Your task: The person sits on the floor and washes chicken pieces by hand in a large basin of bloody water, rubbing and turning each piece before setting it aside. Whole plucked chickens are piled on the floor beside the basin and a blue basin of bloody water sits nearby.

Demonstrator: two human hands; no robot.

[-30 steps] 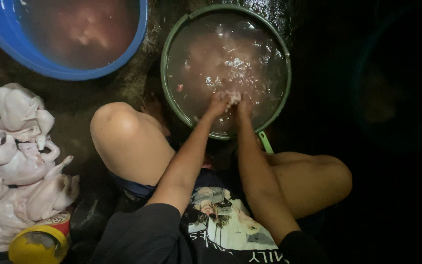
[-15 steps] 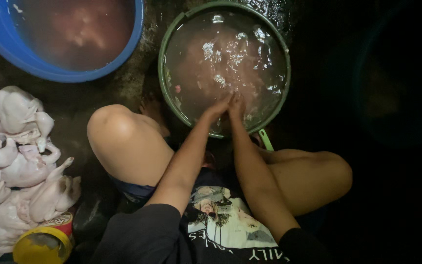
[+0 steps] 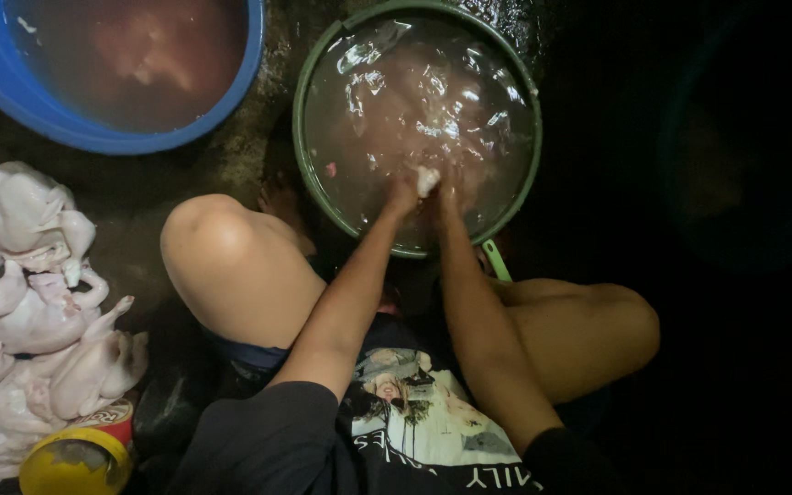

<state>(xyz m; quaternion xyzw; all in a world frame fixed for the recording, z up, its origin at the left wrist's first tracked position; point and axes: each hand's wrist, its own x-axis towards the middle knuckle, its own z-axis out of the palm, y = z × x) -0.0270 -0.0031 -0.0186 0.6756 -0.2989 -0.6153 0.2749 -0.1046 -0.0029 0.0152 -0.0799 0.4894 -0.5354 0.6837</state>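
We squat on a dark, wet ground (image 3: 231, 170) that glistens near the top edge. Directly on it stands a green basin (image 3: 302, 137) of murky pinkish water in front of us, and just beside it, at the upper left, a blue basin (image 3: 57, 115) with reddish water. At the left lies a heap of pale plucked chickens (image 3: 29, 312); a yellow-lidded can (image 3: 75, 458) stands touching the heap's lower end.

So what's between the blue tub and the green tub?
Only bare, wet, dark ground lies between the blue tub and the green tub; nothing stands there. The head view shows this gap.
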